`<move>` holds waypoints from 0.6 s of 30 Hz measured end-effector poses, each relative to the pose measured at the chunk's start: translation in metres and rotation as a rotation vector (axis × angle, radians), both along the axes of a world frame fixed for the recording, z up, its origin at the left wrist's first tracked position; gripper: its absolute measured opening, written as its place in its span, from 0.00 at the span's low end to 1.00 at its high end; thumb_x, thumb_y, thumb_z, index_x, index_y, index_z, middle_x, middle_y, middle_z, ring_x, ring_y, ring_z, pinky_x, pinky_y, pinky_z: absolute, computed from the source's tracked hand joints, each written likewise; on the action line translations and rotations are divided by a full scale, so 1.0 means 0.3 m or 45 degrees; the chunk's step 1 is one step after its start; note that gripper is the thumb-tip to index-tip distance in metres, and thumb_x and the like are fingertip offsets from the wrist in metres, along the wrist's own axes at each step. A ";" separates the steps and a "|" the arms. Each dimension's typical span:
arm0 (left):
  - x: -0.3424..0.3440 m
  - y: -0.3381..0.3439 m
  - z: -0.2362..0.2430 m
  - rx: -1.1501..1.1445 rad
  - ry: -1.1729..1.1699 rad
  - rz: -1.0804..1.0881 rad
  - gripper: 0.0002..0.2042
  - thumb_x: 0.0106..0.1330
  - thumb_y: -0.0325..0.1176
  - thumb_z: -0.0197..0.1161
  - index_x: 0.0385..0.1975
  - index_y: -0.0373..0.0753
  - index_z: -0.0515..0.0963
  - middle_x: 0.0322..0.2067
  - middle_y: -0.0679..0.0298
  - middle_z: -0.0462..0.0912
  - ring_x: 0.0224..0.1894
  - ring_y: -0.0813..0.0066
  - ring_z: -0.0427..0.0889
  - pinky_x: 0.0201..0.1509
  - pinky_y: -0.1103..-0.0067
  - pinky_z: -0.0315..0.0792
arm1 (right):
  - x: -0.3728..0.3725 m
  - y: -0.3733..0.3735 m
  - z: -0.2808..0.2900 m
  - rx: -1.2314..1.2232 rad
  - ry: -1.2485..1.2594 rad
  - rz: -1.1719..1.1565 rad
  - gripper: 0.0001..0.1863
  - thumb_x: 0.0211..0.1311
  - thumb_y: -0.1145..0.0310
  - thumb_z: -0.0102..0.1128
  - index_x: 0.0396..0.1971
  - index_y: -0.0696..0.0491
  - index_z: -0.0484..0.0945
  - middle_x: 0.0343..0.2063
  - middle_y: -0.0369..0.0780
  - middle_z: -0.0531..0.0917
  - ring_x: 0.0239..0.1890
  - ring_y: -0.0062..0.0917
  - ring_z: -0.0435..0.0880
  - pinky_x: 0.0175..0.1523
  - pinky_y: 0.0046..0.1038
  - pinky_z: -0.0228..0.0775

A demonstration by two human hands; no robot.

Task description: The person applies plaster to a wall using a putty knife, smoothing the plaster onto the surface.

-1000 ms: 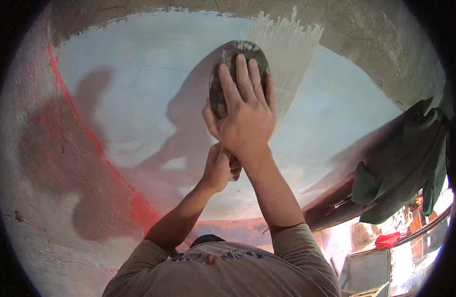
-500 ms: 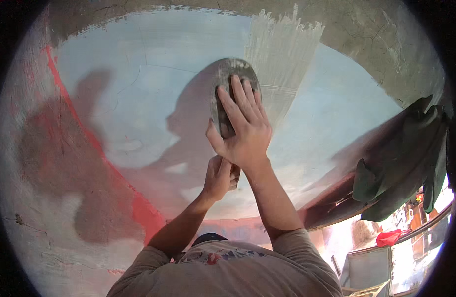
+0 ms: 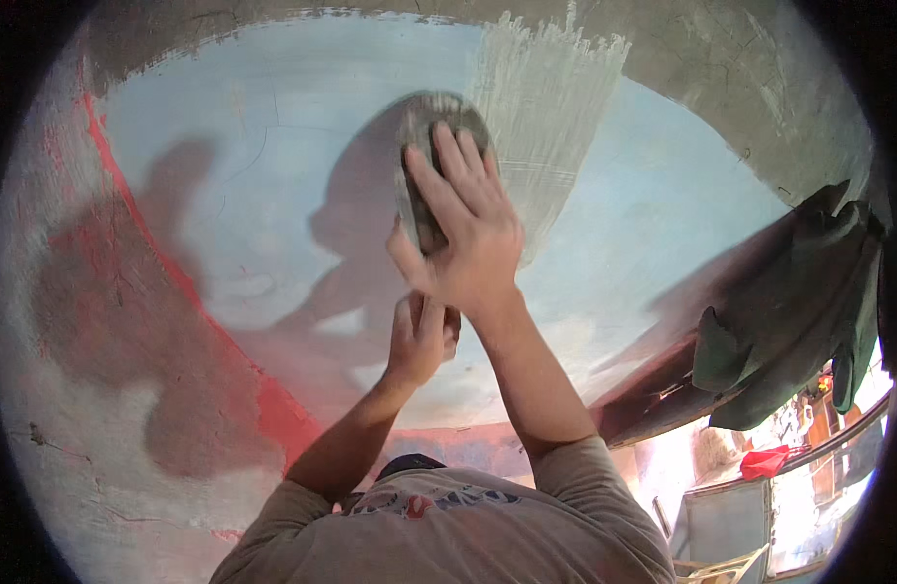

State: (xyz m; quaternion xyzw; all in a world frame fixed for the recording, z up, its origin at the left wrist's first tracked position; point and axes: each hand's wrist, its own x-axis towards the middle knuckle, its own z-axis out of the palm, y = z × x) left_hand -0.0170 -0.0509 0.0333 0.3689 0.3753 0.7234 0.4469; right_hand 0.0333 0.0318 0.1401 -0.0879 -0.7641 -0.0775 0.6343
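Note:
A grey trowel (image 3: 419, 127) with a rounded end lies against the pale blue wall panel (image 3: 653, 195), partly hidden by my hands. My right hand (image 3: 473, 243) is spread over its back, fingers stretched out toward the rounded end and thumb off to the left side. Below it, my left hand (image 3: 416, 346) is closed around the trowel's lower end, where the handle is mostly covered by the fingers. Right beside the trowel runs a grey coat of filler (image 3: 541, 107), streaked, with a ragged top edge and thin ridges across it.
Bare grey-brown wall (image 3: 682, 58) borders the blue panel above. A red painted band (image 3: 166, 258) curves down its left side. Dark cloth (image 3: 779, 292) hangs at the right. A red cloth (image 3: 765, 461) and a framed panel (image 3: 726, 526) stand in the bright lower right.
Both hands and the trowel have shifted a little left and upward across the panel. More of the grey filler coat shows to the trowel's right. The grips look the same.

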 end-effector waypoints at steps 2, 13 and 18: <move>-0.010 0.020 0.090 0.025 0.086 0.032 0.26 0.81 0.57 0.46 0.23 0.43 0.63 0.13 0.75 0.58 0.11 0.87 0.53 0.12 0.83 0.45 | -0.008 0.013 0.089 0.013 0.010 -0.011 0.32 0.45 0.62 0.67 0.57 0.51 0.84 0.61 0.51 0.80 0.65 0.51 0.78 0.71 0.51 0.66; -0.005 -0.004 -0.009 0.014 -0.119 -0.293 0.26 0.81 0.57 0.44 0.28 0.41 0.67 0.13 0.76 0.58 0.11 0.87 0.53 0.12 0.83 0.46 | 0.014 -0.041 0.006 -0.065 -0.095 -0.378 0.32 0.49 0.54 0.67 0.58 0.44 0.84 0.65 0.43 0.79 0.70 0.43 0.74 0.74 0.62 0.51; -0.037 0.035 0.041 -0.077 -0.294 -0.445 0.22 0.79 0.55 0.46 0.27 0.46 0.70 0.11 0.78 0.56 0.08 0.87 0.47 0.11 0.83 0.41 | -0.002 -0.066 0.109 -0.021 -0.156 -0.517 0.29 0.53 0.54 0.69 0.58 0.46 0.84 0.64 0.44 0.79 0.69 0.44 0.74 0.74 0.63 0.51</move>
